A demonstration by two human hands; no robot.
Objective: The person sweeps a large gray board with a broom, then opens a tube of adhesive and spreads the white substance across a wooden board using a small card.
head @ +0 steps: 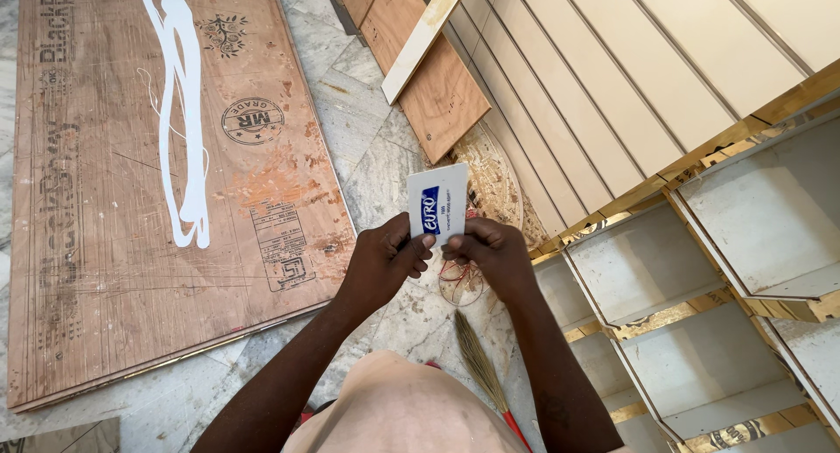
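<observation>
Both hands hold a small white rectangular card (pixel 437 201) with a blue patch, upright in the middle of the view. My left hand (pixel 382 259) pinches its lower left edge with thumb and fingers. My right hand (pixel 493 254) grips the lower right edge. To the left, a large brown plywood sheet (pixel 105 208) lies flat on the floor, with a wavy line of white glue (pixel 181 112) poured along it.
White shelf compartments (pixel 700 287) with plywood edges stand at the right. Beige grooved panels (pixel 604 77) lie at the upper right. Smaller plywood offcuts (pixel 429 77) rest at the top. A broom (pixel 481 370) lies on the grey marble floor (pixel 359 129) below my hands.
</observation>
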